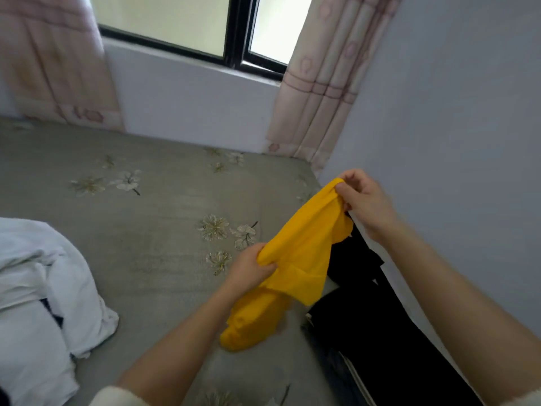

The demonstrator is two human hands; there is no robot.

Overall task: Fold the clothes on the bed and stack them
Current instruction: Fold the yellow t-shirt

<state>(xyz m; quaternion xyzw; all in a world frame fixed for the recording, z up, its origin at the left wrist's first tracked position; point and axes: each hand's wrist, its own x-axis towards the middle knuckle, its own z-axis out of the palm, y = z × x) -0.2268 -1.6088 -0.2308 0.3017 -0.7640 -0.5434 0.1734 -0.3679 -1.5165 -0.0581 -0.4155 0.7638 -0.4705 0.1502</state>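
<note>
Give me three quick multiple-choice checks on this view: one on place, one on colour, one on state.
1. Where do the black clothes lie?
A. on the bed, along the wall at the right
B. at the bed's far left
C. on the windowsill

2. What colour is the garment that both hands hold?
A. white
B. yellow
C. black

3. What state is that garment in?
A. folded flat
B. stacked on a pile
C. bunched, unfolded, lifted

Answers:
1 A: the dark fabric runs beside the wall, right of the hands.
2 B: the cloth between the left hand and the right hand is bright yellow.
3 C: it hangs crumpled between the two grips.
</note>
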